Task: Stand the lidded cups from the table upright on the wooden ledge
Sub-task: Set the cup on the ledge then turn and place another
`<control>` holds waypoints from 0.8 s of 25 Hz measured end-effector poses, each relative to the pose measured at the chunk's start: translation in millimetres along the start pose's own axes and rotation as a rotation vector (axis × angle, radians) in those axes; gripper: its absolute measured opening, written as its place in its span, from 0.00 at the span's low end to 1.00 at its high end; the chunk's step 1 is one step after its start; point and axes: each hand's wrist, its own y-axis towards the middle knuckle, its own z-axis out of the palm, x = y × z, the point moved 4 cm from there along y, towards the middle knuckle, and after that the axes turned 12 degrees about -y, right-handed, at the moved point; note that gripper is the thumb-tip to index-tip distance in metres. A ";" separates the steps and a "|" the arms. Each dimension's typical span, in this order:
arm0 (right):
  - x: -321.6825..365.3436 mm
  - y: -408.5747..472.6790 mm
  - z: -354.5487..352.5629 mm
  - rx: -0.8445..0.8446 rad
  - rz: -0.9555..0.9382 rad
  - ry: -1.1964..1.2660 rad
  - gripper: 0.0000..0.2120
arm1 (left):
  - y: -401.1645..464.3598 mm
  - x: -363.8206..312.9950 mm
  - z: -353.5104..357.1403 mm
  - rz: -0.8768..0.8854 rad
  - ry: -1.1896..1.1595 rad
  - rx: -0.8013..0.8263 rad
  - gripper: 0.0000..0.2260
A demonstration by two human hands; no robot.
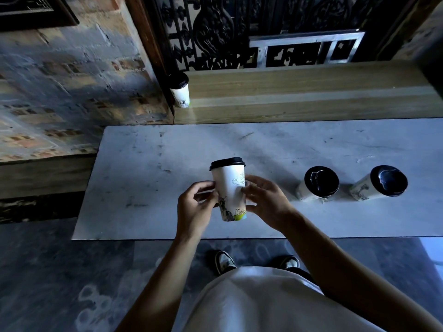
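Note:
A white paper cup with a black lid [230, 188] is upright above the table, held between both hands. My left hand [195, 209] grips its left side and my right hand [265, 200] grips its right side. Two more lidded cups [318, 184] [381, 182] stand on the pale table [143, 183] to the right. Another lidded cup [180, 91] stands upright at the far left end of the wooden ledge [299, 97], against the dark door frame.
A brick wall [60, 92] rises to the left of the ledge. Black ornate metal grillwork [215, 32] and a metal frame [306, 47] back the ledge. My shoes [225, 261] rest on the grey stone floor below the table's front edge.

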 end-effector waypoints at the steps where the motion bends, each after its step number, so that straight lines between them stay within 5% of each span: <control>1: 0.2 -0.2 1.0 0.005 0.003 0.022 0.19 | 0.0 -0.7 -1.4 0.008 0.028 -0.013 0.10; 6: 4.3 0.4 3.9 0.013 -0.005 0.006 0.27 | 2.1 1.3 -4.6 0.001 0.041 -0.033 0.11; 14: 8.2 4.0 3.7 -0.045 -0.018 0.013 0.10 | -0.6 3.3 -0.4 -0.010 -0.017 -0.032 0.08; 20: 9.1 3.7 0.3 -0.086 -0.027 -0.019 0.13 | 0.8 -5.1 -4.3 0.071 0.066 -0.014 0.12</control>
